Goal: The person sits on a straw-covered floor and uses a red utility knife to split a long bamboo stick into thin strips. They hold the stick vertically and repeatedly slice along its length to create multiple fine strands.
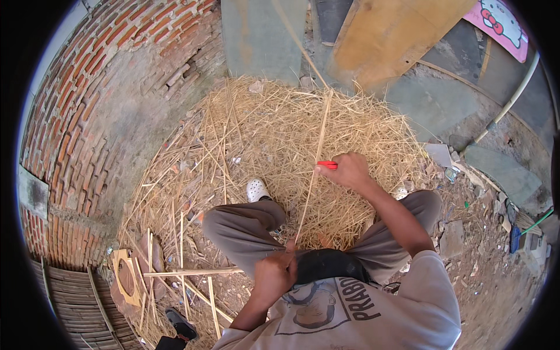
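Left hand (274,274) fisted on strip (315,166) bottom end, at the lap. Right hand (349,170) farther up, gripping red knife (328,165) against strip. Straw pile (256,134) beneath. Pink cartoon sign (500,24) top right, leaning.

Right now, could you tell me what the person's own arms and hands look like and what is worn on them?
Both forearms are bare, with no gloves, rings or watch visible on the left hand or right hand. Short sleeves of a pale grey printed T-shirt cover the upper arms.
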Tool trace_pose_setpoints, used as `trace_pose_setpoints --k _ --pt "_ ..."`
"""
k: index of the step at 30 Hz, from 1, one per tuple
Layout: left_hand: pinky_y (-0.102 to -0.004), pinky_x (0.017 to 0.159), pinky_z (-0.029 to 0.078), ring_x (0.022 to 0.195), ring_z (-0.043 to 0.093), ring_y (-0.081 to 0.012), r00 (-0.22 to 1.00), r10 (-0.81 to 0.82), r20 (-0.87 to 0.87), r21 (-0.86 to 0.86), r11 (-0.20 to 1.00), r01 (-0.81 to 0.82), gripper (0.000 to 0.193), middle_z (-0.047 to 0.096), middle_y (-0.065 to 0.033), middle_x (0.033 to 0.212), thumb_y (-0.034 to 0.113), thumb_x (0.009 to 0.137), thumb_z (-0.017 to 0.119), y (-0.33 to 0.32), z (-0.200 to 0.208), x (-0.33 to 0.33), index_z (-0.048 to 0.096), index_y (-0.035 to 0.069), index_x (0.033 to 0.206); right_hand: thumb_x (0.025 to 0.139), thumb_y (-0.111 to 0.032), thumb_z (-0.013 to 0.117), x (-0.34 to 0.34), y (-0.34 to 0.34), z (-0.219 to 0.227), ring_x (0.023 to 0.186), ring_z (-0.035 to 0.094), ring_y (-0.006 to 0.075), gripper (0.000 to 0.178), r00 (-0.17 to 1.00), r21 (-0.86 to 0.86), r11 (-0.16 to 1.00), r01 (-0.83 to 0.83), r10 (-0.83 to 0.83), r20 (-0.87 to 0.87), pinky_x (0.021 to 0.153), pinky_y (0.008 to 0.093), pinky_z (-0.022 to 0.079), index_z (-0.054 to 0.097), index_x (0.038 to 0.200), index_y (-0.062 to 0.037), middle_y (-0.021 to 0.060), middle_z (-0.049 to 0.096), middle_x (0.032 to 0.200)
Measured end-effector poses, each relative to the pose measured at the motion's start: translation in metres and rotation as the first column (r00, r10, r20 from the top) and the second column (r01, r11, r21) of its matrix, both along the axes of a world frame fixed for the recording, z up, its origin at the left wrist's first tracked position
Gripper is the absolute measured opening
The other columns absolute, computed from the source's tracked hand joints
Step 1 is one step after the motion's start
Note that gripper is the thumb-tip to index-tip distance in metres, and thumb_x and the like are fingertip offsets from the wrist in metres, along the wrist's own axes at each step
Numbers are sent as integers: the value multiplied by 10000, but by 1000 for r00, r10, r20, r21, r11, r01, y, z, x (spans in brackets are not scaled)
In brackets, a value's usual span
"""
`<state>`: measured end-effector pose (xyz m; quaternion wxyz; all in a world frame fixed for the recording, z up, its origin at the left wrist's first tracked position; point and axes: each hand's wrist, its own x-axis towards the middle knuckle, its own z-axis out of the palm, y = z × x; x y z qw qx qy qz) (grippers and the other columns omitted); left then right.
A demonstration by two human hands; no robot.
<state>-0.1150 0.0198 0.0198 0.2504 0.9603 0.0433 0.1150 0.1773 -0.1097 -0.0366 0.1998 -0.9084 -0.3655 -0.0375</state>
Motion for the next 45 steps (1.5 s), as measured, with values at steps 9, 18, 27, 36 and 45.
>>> trace_pose_setpoints --k 9,18,27,36,45 --pt "-402 465 464 508 600 -289 1000 -6 18 14 1000 6 319 583 -122 607 36 818 645 3 -6 -12 672 3 1134 798 -849 421 -5 0 -6 395 536 153 804 999 -14 999 30 -29 33 367 342 387 619 533 -117 31 496 425" --pt "-390 485 477 521 608 -287 994 -112 -20 -33 993 111 211 595 -124 630 23 811 650 15 -16 -36 695 -6 1015 753 -881 417 100 -33 -2 579 653 269 871 883 -18 885 465 -465 -59 512 384 483 694 661 -60 102 626 573" --pt "-314 497 461 472 572 -201 999 21 -31 -388 921 -31 155 532 -188 598 -19 861 647 24 -26 -40 609 -29 711 784 -883 358 116 -44 -7 510 527 204 864 813 120 863 491 -404 -420 531 390 461 574 562 -77 65 485 510" --pt "-180 530 316 630 366 2 980 164 -110 -772 608 -188 187 441 111 663 39 937 619 7 -54 -7 689 -35 1093 919 -462 647 0 -5 19 411 280 66 416 426 613 681 402 453 -783 420 258 276 591 771 -77 -67 338 499" --pt "-192 486 367 558 445 -12 997 11 -77 -862 502 -72 271 519 69 664 111 995 556 -9 -58 41 645 9 1230 930 -276 683 2 -5 6 437 324 45 255 489 697 570 436 500 -715 433 247 263 611 805 -65 -69 397 531"
